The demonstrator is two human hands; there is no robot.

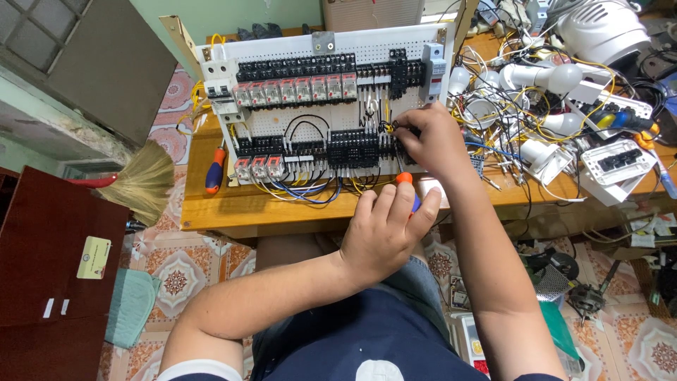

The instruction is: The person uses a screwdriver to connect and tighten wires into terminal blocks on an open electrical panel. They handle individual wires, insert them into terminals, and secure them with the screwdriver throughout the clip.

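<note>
Head view shows two hands. Left hand (pixel 384 229) is clenched around one screwdriver (pixel 405 182) with orange tip, its long axis pointing up toward the white control board (pixel 282 123). Right hand (pixel 430 141), nearer the board, pinches at one black terminal block (pixel 402 134). A second screwdriver (pixel 215 171) lies on the wooden table (pixel 211 208), left of the board.

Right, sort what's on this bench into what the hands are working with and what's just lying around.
In use:
- left hand gripping an orange-and-blue screwdriver
- right hand pinching wires at the black terminal blocks
- white perforated panel carrying relays and wiring

Lying about:
- second screwdriver left of the panel
- white bulbs and loose wires on the right
- broom
- wooden table
</note>
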